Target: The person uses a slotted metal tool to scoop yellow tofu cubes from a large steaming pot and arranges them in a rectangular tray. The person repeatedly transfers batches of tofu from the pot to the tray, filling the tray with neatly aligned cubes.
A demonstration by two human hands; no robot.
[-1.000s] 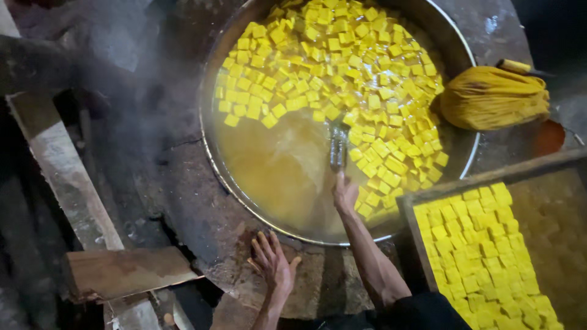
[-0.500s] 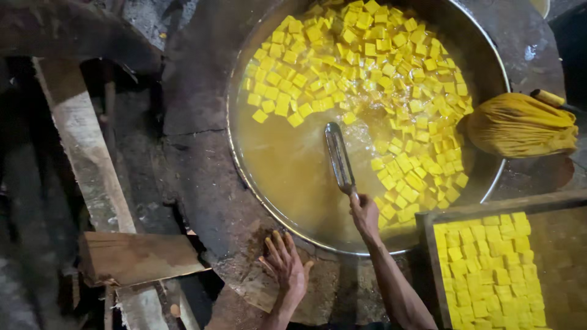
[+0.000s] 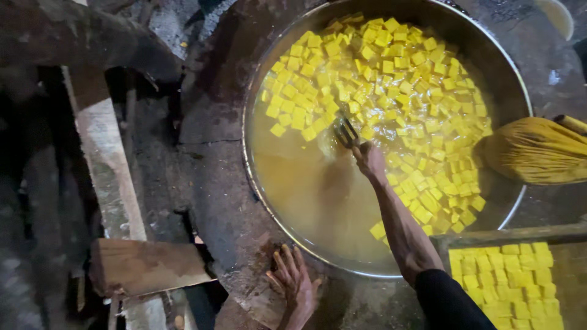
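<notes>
- The right hand [image 3: 370,160] is closed round the handle of a metal ladle [image 3: 346,132]; its slotted head sits in the yellow liquid at the near edge of the floating cubes [image 3: 391,91].
- Against 0.5 s ago, the ladle has swung up and left, from the clear broth toward the middle of the wok [image 3: 251,183]. The cubes that lay spread to the left rim now bunch further toward the top and right, so the stirring seems to be herding them.
- The left hand [image 3: 295,282] stays flat, fingers spread, gripping nothing, braced on the dark stove top [image 3: 208,183] just outside the wok's near rim.
- A yellow cloth bundle [image 3: 535,150] lies at the wok's right rim.
- A tray [image 3: 568,235] at lower right holds cubes in rows.
- A wood block [image 3: 147,266] lies left of the braced hand.
</notes>
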